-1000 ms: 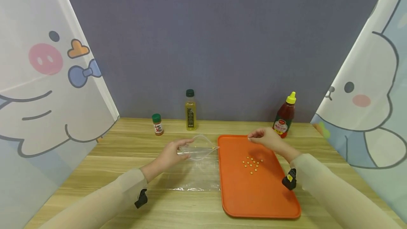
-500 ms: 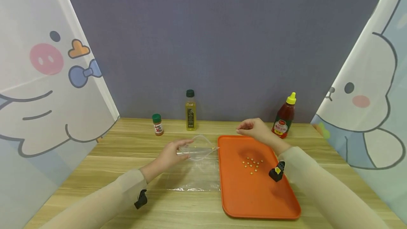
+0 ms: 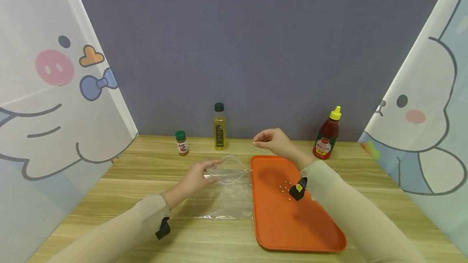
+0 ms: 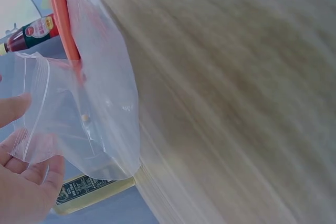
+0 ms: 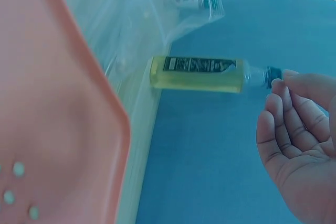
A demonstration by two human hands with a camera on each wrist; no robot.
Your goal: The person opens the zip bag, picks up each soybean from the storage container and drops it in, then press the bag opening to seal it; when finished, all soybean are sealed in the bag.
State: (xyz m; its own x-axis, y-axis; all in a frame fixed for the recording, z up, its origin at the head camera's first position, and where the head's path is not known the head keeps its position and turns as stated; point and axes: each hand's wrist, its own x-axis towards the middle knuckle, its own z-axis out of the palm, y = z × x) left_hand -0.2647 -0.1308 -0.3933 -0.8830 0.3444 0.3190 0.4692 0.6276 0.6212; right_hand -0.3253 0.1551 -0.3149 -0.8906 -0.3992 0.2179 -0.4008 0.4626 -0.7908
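Observation:
A clear zip-lock bag [image 3: 228, 200] lies on the table, its mouth raised and spread apart. My left hand [image 3: 197, 177] grips the mouth's left end between thumb and fingers. A few small yellowish beans show inside the bag near its right corner. My right hand [image 3: 272, 143] is above the far edge of the orange tray [image 3: 292, 230], to the right of the bag mouth. Its thumb and index finger are pinched together, with a tiny pale bean apparently at the tips. Several round beans [image 5: 19, 169] lie loose on the tray; the right forearm hides some in the head view.
At the back stand a green-capped spice jar [image 3: 181, 143], an oil bottle [image 3: 220, 131] and a red sauce bottle [image 3: 325, 137] with a yellow tip. A grey panel [image 3: 237, 52] rises behind the wooden table [image 3: 146, 198]. Printed curtains hang on both sides.
My right hand has moved left and slightly up, from over the tray's far right towards the bag, its fingers still pinched. The left hand and the bag have stayed in place.

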